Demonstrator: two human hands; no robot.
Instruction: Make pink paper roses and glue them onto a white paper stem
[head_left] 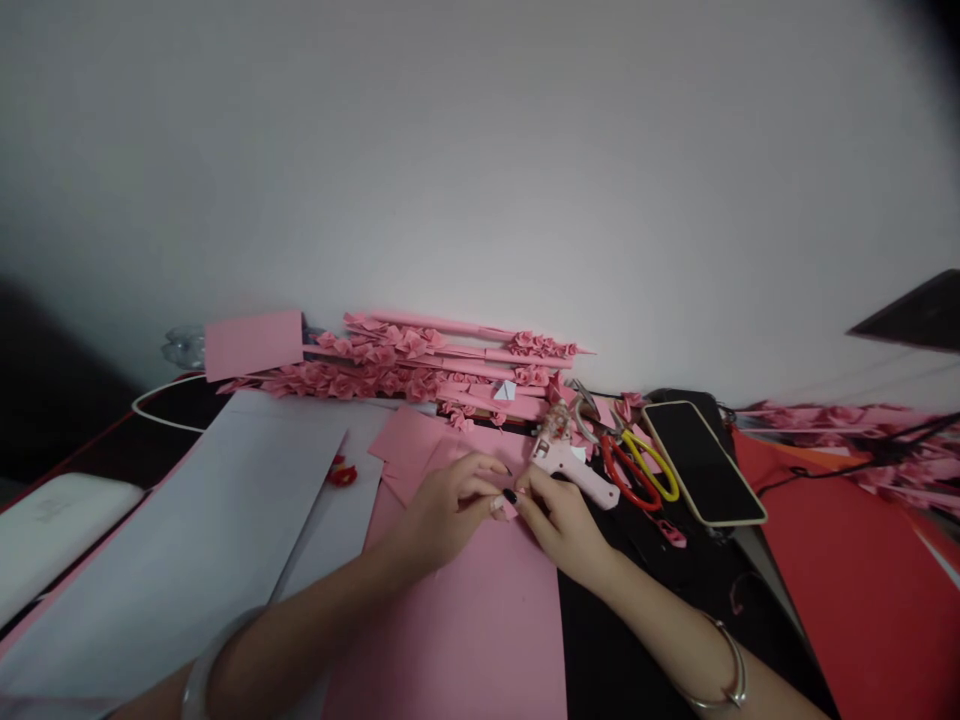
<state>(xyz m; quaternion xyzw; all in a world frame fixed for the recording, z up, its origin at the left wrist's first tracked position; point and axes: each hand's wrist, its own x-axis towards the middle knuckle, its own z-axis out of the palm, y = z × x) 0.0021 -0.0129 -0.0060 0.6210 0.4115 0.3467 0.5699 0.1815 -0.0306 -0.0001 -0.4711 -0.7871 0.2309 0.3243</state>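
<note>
My left hand (454, 505) and my right hand (562, 520) meet at the fingertips, above a large sheet of pink paper (465, 640). Both are closed in a pinch on a small piece of pink paper (511, 511), mostly hidden by the fingers. Just beyond my right hand lies a pale pink glue gun (576, 470). Beside it are scissors with one red and one yellow looped handle (637, 468). Smaller pink sheets (405, 445) lie behind my left hand.
Pink paper flower stems (390, 365) are piled along the wall. White sheets (247, 480) and a white box-like object (64, 530) lie left. On the right are a phone (703, 462), red sheets (855, 560) and more pink flowers (847, 420). A white cable (150, 405) curves at the far left.
</note>
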